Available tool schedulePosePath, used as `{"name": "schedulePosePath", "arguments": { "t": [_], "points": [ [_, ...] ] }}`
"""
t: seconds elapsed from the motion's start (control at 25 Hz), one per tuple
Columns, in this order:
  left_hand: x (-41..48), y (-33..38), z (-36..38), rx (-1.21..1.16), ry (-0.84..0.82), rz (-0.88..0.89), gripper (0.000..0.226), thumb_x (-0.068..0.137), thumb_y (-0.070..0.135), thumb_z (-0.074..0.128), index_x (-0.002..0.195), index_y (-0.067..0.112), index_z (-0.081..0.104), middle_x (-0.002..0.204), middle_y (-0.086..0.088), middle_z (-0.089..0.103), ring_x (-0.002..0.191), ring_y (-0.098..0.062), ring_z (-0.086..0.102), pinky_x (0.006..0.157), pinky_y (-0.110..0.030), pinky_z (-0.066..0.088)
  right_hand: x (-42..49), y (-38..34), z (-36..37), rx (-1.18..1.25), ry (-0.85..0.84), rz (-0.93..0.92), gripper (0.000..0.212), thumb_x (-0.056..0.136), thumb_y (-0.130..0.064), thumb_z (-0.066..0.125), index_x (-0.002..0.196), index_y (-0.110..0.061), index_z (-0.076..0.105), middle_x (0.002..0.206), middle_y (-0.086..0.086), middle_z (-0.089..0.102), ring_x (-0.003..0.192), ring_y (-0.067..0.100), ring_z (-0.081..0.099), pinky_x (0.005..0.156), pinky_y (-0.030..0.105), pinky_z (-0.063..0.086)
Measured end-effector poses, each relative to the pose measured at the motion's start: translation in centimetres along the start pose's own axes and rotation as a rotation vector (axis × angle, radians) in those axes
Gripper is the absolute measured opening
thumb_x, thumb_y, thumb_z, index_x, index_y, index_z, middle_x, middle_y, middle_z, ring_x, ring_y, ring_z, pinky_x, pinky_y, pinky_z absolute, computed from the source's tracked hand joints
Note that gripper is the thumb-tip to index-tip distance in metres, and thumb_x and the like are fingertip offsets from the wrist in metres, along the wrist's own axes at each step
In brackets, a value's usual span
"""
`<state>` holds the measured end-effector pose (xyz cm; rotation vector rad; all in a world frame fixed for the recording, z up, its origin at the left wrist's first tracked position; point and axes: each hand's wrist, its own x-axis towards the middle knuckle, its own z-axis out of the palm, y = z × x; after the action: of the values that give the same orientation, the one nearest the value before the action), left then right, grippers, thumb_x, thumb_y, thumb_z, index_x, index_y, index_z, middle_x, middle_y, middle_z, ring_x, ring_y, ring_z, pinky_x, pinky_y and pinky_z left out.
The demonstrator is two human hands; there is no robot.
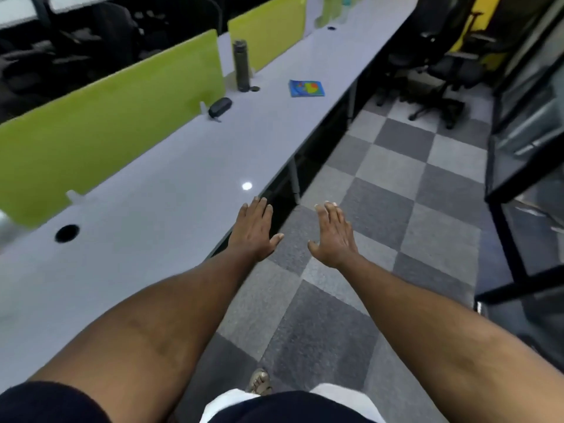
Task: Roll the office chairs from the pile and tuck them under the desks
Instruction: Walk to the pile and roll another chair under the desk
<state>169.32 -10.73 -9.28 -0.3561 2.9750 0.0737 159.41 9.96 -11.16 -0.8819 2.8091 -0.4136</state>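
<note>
Black office chairs [439, 68] stand bunched together at the far end of the aisle, top right, well away from me. A long grey desk [158, 190] runs along the left, its front edge slanting up toward the chairs. My left hand [254, 228] hovers flat over the desk's front edge, fingers straight, holding nothing. My right hand [334, 233] is stretched out beside it over the checkered carpet, fingers spread, also holding nothing. Both arms reach forward.
Lime-green dividers [106, 114] line the desk's back. On the desk lie a dark bottle [241, 65], a black case [219, 106], a blue book [306, 88] and a cable hole [67, 233]. A black-framed glass partition [518, 166] bounds the aisle's right side. More dark chairs [76, 47] sit behind the dividers.
</note>
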Motion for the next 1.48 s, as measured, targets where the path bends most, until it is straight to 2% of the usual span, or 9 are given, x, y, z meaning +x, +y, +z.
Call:
{"name": "schedulePosePath", "arguments": {
  "t": [0.32,0.52,0.96,1.24,1.32,1.48],
  "points": [
    [17.9,6.1,-0.6,0.079,-0.02,0.243,0.091,0.104,0.07,0.028,0.168,0.009,0.006,0.176,-0.011,-0.004,0.162,-0.026,-0.01,0.131,-0.049,0.0,8.7,11.4,-3.6,0.04,0.065,0.288,0.095,0.094,-0.04,0.066,0.165,-0.022,0.005,0.173,0.004,-0.003,0.16,0.025,-0.006,0.126,0.053,0.013],
    [30.8,12.0,-1.7,0.069,-0.024,0.303,0.089,0.105,0.068,0.03,0.168,0.01,0.007,0.176,-0.011,-0.004,0.162,-0.026,-0.01,0.131,-0.049,-0.001,17.4,21.1,-6.1,0.03,0.076,0.329,0.096,0.092,-0.041,0.068,0.165,-0.023,0.007,0.173,0.004,0.0,0.16,0.025,-0.004,0.125,0.054,0.017],
    [59.7,26.3,-7.2,0.054,-0.01,0.399,0.089,0.105,0.067,0.031,0.168,0.009,0.008,0.176,-0.012,-0.002,0.162,-0.026,-0.01,0.131,-0.048,0.0,38.4,41.3,-17.6,-0.001,0.133,0.412,0.095,0.093,-0.044,0.068,0.164,-0.022,0.01,0.172,0.005,0.004,0.159,0.027,0.001,0.124,0.054,0.019],
    [80.6,30.7,-9.2,0.058,0.02,0.463,0.088,0.106,0.066,0.031,0.168,0.009,0.005,0.176,-0.012,-0.005,0.162,-0.026,-0.012,0.131,-0.048,-0.003,54.1,51.7,-21.5,-0.034,0.154,0.464,0.096,0.09,-0.042,0.07,0.164,-0.019,0.013,0.172,0.008,0.009,0.159,0.028,0.003,0.123,0.054,0.021],
    [87.5,31.8,-10.6,0.065,-0.012,0.49,0.088,0.106,0.066,0.03,0.168,0.009,0.004,0.176,-0.012,-0.006,0.162,-0.026,-0.013,0.131,-0.048,-0.003,59.6,54.3,-22.9,0.002,0.149,0.504,0.097,0.09,-0.043,0.07,0.164,-0.019,0.013,0.171,0.008,0.01,0.159,0.029,0.004,0.123,0.054,0.022],
    [99.1,32.7,-13.9,0.117,0.027,0.538,0.088,0.106,0.066,0.029,0.168,0.009,0.004,0.176,-0.013,-0.004,0.162,-0.027,-0.011,0.131,-0.049,-0.002,69.2,58.2,-25.8,0.045,0.18,0.533,0.098,0.09,-0.043,0.07,0.165,-0.021,0.012,0.172,0.007,0.01,0.16,0.027,0.004,0.123,0.055,0.022]
  ]
}}
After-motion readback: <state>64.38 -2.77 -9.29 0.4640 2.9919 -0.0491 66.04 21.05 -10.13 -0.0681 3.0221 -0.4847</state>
